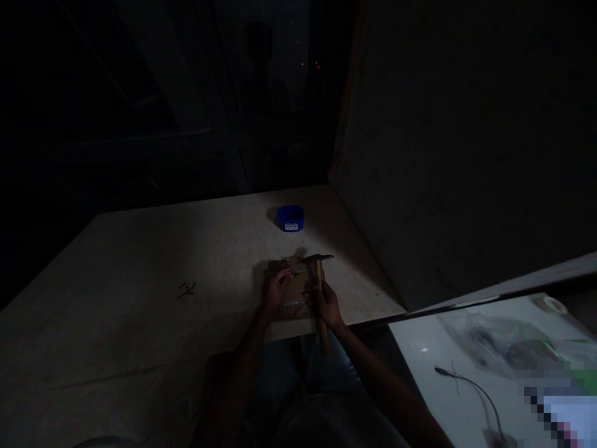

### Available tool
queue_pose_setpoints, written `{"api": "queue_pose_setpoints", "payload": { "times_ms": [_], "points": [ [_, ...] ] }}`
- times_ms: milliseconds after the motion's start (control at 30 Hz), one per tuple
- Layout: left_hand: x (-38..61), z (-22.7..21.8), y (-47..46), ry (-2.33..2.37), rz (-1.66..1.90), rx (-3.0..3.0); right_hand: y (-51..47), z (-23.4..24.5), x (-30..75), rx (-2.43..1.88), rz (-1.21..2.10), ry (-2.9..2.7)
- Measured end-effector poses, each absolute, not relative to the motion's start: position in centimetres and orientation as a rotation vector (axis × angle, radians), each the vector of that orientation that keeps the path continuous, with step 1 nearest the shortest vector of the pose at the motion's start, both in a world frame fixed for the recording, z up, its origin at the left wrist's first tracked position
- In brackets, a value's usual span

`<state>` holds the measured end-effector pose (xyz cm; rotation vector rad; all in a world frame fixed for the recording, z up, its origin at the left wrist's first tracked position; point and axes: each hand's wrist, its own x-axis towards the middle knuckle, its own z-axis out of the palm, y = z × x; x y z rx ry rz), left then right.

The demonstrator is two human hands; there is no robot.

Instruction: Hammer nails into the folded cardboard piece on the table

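In dim light, my right hand is wrapped round the wooden handle of a hammer. The metal hammer head points up and away, above a brownish block at the table's near edge. My left hand is at the block's left side, its fingertips pinched on a thin nail-like piece. Darkness hides the exact grip and whether this piece touches the block. Well to the left, several nails lie loose in a small cluster.
A blue open container with a white label stands beyond the block on the pale table. A dark panel rises along the right. On a white surface at lower right lie a cable and clear plastic wrap.
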<state>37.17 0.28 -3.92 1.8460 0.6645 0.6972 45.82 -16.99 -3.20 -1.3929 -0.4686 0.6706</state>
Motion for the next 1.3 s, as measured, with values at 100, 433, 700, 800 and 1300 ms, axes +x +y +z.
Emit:
{"api": "queue_pose_setpoints", "payload": {
  "times_ms": [100, 433, 700, 800, 1300],
  "points": [
    [37.14, -3.66, 0.4, 0.658, 0.686, 1.859, -16.97, -3.52, 45.82, -1.404, 0.659, -0.472],
    [37.29, -3.27, 0.38, 0.644, 0.675, 1.851, -17.13, -4.11, 46.38, -1.454, 0.611, -0.544],
    [37.27, -3.55, 0.17, 0.677, 0.672, 1.847, -17.12, -3.78, 46.43, -1.415, 0.66, -0.556],
    [37.27, -3.41, 0.05, 0.689, 0.674, 1.85, -17.14, -3.66, 46.45, -1.402, 0.669, -0.555],
    [37.44, -3.33, -0.32, 0.683, 0.683, 1.839, -17.2, -3.2, 46.36, -1.407, 0.675, -0.519]
  ]
}}
